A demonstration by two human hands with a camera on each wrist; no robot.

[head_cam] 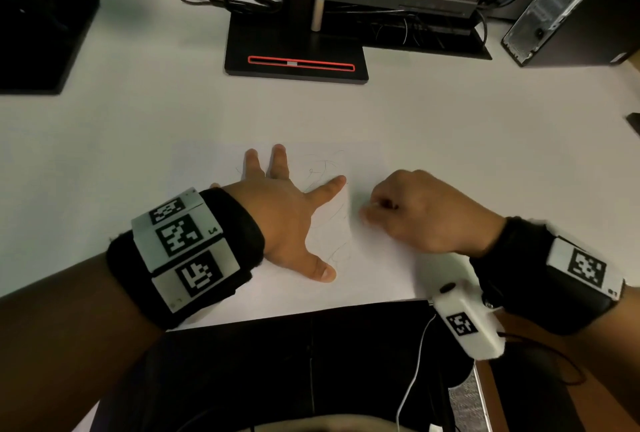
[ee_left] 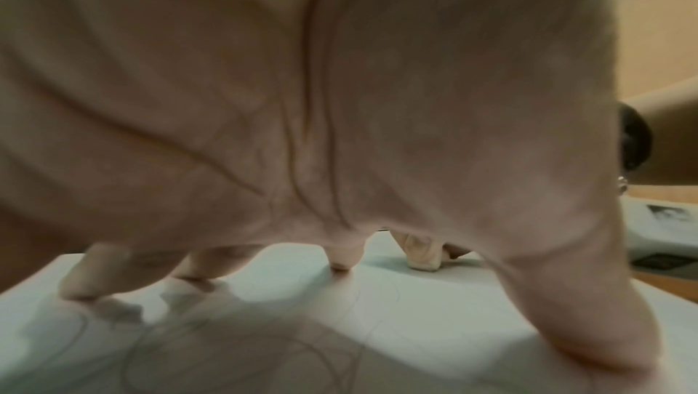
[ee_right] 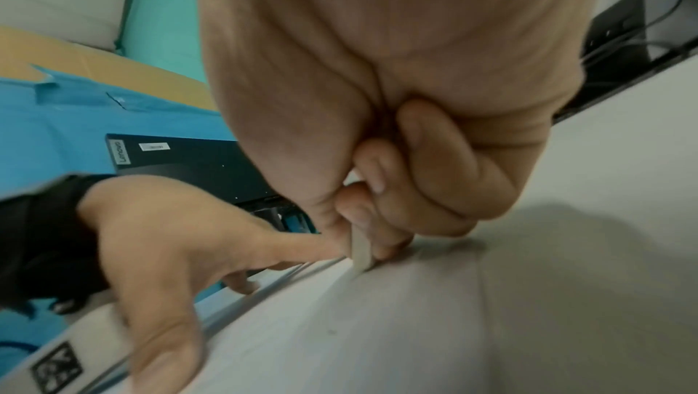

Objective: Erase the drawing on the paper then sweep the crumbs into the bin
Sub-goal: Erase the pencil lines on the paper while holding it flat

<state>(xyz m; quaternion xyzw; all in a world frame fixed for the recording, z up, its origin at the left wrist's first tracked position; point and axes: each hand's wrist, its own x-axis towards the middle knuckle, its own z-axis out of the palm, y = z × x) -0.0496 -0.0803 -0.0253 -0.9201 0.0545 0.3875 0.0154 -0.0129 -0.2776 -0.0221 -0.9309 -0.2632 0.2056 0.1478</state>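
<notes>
The paper [head_cam: 374, 251], one white sheet, lies flat on the white worktop [head_cam: 138, 140] near its front edge, with faint pencil scribbles of the drawing [head_cam: 325, 168] showing between and beyond the two hands. Behind it on the worktop stand two monitor bases: one black base with a red-outlined slot [head_cam: 298, 57] straight ahead and a second black base [head_cam: 41, 40] at the far left. One computer tower [head_cam: 568, 5] stands at the far right.

The left hand [head_cam: 287, 220] presses down on the sheet, its fingers [head_cam: 277, 161] straight and spread, the thumb out toward the front edge. The right hand [head_cam: 429, 213] sits just beside it on the paper, curled into a fist whose fingers [ee_right: 377, 179] pinch one small pale eraser [ee_right: 360, 254]; the eraser's lower end touches the sheet. Each wrist wears one black band carrying white marker tags.
</notes>
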